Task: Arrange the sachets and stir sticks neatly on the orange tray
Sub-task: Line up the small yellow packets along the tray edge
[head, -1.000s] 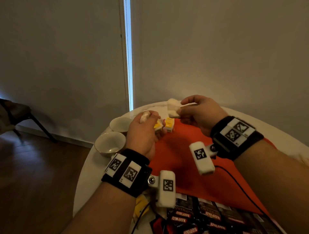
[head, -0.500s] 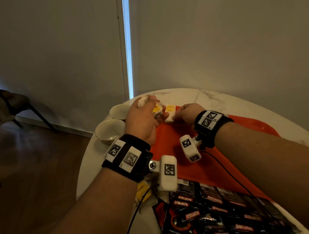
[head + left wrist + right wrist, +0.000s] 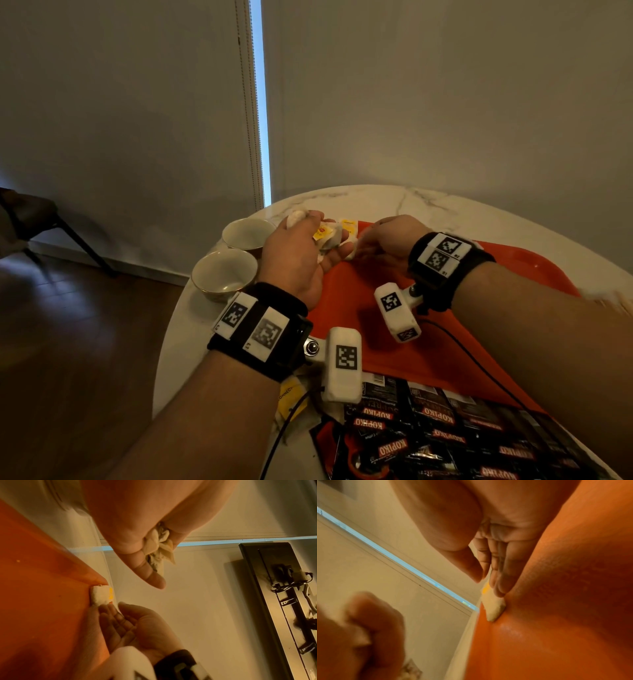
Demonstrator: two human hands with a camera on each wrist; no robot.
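Working at the far corner of the orange tray (image 3: pixel 445 342), we hold spare sachets (image 3: pixel 325 236) bunched in our curled left hand (image 3: pixel 301 253). Our right hand (image 3: pixel 387 240), fingers straight, presses one sachet (image 3: pixel 494 607) flat there; we should square it to the rim.

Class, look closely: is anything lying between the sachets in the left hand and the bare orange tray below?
Nothing visible: the left hand grips its sachets above bare tray; one sachet already lies at the corner.

A white sachet with a yellow end (image 3: pixel 101 596) lies flat at the far corner of the orange tray (image 3: pixel 455 349); crumpled white-and-yellow sachets (image 3: pixel 327 236) sit bunched above it; black Kopiko sachets (image 3: pixel 445 442) overlap its near edge
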